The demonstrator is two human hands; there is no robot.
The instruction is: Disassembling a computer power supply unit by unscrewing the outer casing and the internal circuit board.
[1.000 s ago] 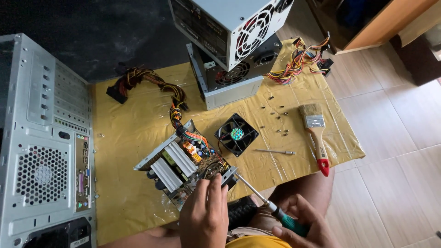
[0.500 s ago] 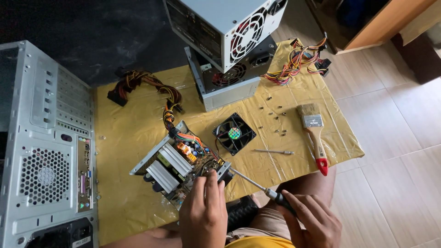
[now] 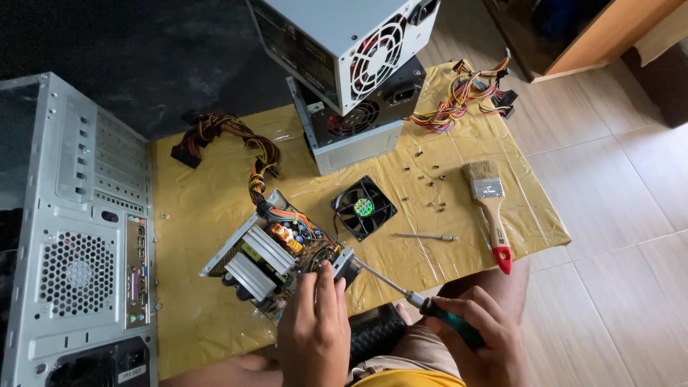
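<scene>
Looking down, I have my left hand (image 3: pixel 315 330) clamped over the near corner of the opened power supply with its bare circuit board, silver heat sinks and coloured wiring (image 3: pixel 276 254), fingers curled down onto the board's edge and gripping it. My right hand (image 3: pixel 481 342) is wrapped shut around the green handle of a long-shafted screwdriver (image 3: pixel 412 297), and the steel shaft runs up and left so the tip meets the small metal block at the unit's near right corner, just beside my left fingertips. That open unit sits on the yellow plastic sheet (image 3: pixel 215 315) spread over the floor, close in front of my knees, and its bundle of black-sleeved, multicoloured cables (image 3: pixel 236 140) trails away toward the sheet's far left. Just beside it to the right lies a loose black square cooling fan with a shiny green hub sticker (image 3: pixel 363 208). Beyond the fan, 2 boxed grey power supplies (image 3: pixel 351 79) are stacked, the upper one tilted with its red fan grille facing me, and a tangle of red, yellow and black leads (image 3: pixel 466 93) spills out to their right. A wooden-handled paintbrush with a red tip (image 3: pixel 491 211) rests on the sheet's right side, near a scatter of small screws (image 3: pixel 430 190) and a thin metal rod (image 3: pixel 426 236). On my left stands a grey steel computer case (image 3: pixel 79 236), rear panel up.
</scene>
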